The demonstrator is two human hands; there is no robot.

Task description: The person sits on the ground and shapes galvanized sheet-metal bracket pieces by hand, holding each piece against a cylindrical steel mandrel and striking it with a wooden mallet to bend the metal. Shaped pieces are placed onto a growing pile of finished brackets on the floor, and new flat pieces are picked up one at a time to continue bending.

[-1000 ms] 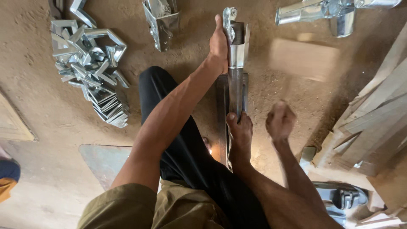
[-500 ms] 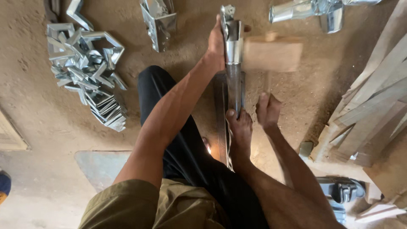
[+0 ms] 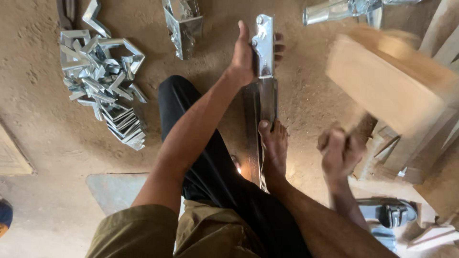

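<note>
Head view, looking straight down at a dusty earthen floor (image 3: 57, 143), brown and gritty. The left hand (image 3: 245, 57) is wrapped tight round the top end of a long metal bar (image 3: 262, 95), which runs from near the floor's far edge back towards the person. The bar's upper part is a bright, shiny bracket piece with small holes; below it the channel is duller and darker. A bare foot (image 3: 273, 148) presses on the bar's lower stretch, toes on the metal.

The right hand (image 3: 340, 153) is clenched shut on the handle of a wooden mallet (image 3: 387, 81), whose big pale blocky head is blurred, up to the right of the bar and apart from it.

Towards the floor's far left lies a heap of brackets (image 3: 100, 86), angular bent strips of bright metal, some stacked neatly. A folded shiny metal piece (image 3: 184, 24) sits at the far edge, left of the bar. Pale wooden planks (image 3: 430, 157) lean along the right edge.
</note>
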